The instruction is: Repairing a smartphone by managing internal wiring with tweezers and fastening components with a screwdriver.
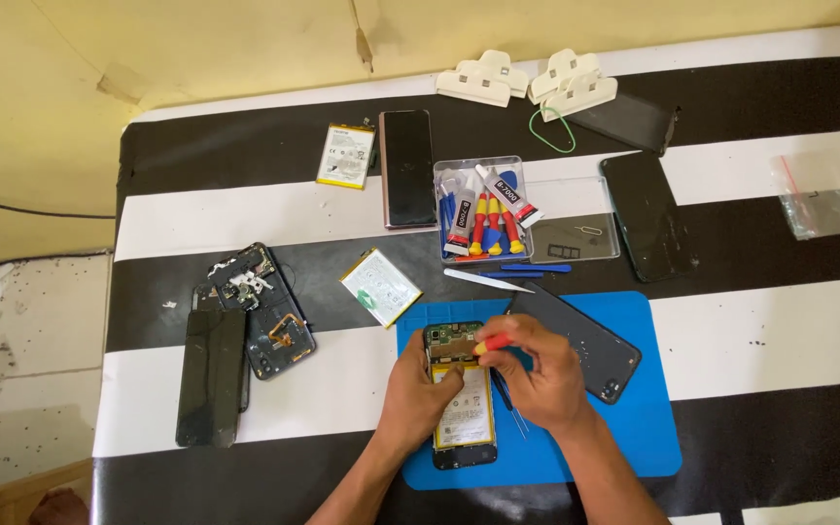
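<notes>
Opened phone: a dark smartphone with its back cover off (460, 394) lies lengthwise on the blue rubber work mat (653, 428), at the near middle of the bench; its green circuit board faces the far end and its pale battery faces up, so the insides are within reach from above.
Left hand: the left hand (420, 389) rests against the phone's left edge, fingers curled onto the frame, seemingly pinning it so it cannot slide on the mat.
Right hand: the right hand (537, 374) is closed around a small screwdriver with a red and yellow handle (491, 342), the tip angled down toward the circuit board near the phone's top.
Back cover: a dark plastic phone back (580, 345) lies on the mat just right of the hands, set aside but near.
Tool tray: a clear plastic box holding glue tubes and red, yellow and blue tools (483, 209) stands beyond the mat, within arm's reach.
Loose battery: a white and green flat battery (380, 287) lies left of the mat, apart from the work.
Other phones: a dismantled dark handset (260, 311) and a black screen panel (211, 377) sit at the left, kept off the mat.
Bench: the black and white striped bench (780, 331) carries everything.
</notes>
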